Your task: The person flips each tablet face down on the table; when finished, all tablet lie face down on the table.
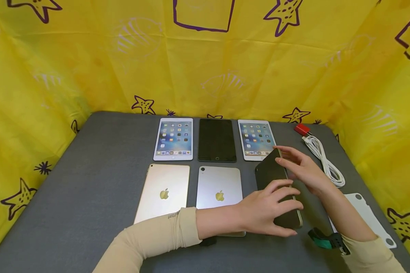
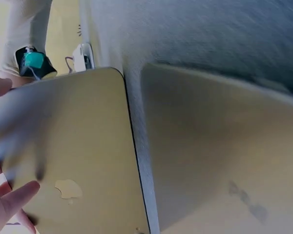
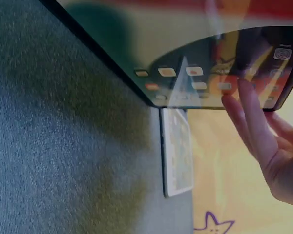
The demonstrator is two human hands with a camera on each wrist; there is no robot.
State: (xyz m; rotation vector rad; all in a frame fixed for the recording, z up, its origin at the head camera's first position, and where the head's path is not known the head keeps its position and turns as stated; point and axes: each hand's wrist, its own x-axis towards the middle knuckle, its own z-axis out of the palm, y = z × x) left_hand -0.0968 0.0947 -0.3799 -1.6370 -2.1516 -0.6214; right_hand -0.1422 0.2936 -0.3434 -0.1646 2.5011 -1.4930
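A dark-backed tablet (image 1: 271, 172) stands tilted on its edge at the right end of the near row. My left hand (image 1: 268, 208) grips its near part, fingers over the raised edge. With thumb and fingers, my right hand (image 1: 304, 168) holds its far upper corner. In the left wrist view the back of the held tablet (image 2: 88, 131) shows an apple logo. Its lit screen (image 3: 205, 73) with app icons faces the right wrist camera. Left of it lie a silver tablet (image 1: 218, 182), partly under my left forearm, and a gold tablet (image 1: 167, 185), both back up.
Behind them lie a white tablet (image 1: 173, 138), a black-screened tablet (image 1: 216, 140) and another white tablet (image 1: 254, 134). At right are a red charger plug (image 1: 302, 129), a coiled white cable (image 1: 322, 157) and a white plate with holes (image 1: 369, 216). Yellow cloth (image 1: 205, 72) borders the grey table (image 1: 89, 182).
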